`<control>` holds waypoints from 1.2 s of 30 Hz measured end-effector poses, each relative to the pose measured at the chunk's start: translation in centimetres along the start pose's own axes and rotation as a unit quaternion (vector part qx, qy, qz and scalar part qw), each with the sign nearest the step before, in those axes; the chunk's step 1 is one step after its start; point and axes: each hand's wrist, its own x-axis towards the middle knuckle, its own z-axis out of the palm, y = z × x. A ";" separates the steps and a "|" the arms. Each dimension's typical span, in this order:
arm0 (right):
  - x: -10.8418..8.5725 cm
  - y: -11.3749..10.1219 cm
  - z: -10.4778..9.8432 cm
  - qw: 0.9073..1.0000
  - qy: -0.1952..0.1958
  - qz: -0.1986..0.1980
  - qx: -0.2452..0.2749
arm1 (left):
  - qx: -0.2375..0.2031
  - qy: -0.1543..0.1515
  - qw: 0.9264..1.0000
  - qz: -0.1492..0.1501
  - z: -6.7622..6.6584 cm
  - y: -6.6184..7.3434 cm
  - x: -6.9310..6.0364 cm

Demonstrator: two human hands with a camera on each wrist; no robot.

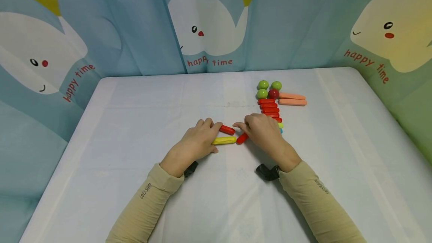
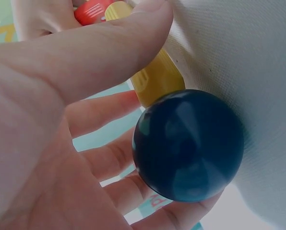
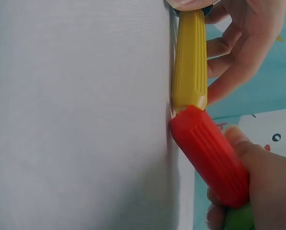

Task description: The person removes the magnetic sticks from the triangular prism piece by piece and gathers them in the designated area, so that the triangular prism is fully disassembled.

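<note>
My left hand [image 1: 200, 138] pinches a ribbed yellow stick [image 1: 224, 140] near the tabletop, its thumb across one side. A dark blue ball [image 2: 188, 145] sits beneath the palm, against the yellow stick's near end, hidden in the head view. One red stick [image 1: 227, 129] lies by the left fingertips. My right hand [image 1: 264, 129] holds another red stick [image 3: 210, 154], whose tip meets the yellow stick's far end. Part of a green piece [image 3: 240, 218] shows at that red stick's lower end, mostly hidden by the hand.
Beyond the right hand stands a column of red sticks [image 1: 270, 110], with yellow and blue bits partly covered. Above it are green balls [image 1: 263, 84] and a dark red ball [image 1: 273, 93]. Two orange sticks [image 1: 292, 102] extend rightward. A white cloth [image 1: 128, 130] covers the table.
</note>
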 end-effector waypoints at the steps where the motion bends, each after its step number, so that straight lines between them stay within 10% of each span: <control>1: 0.0 0.0 0.0 1.000 0.000 0.000 0.003 | 0.000 0.000 1.000 0.000 0.0 0.0 0.0; 17: 0.3 0.1 0.1 0.999 0.018 0.018 0.032 | -0.005 0.006 1.000 0.002 -0.1 -0.4 0.0; 36: 0.6 1.0 -1.6 0.995 -0.048 0.037 0.081 | -0.023 -0.008 1.000 -0.007 0.1 -0.1 0.1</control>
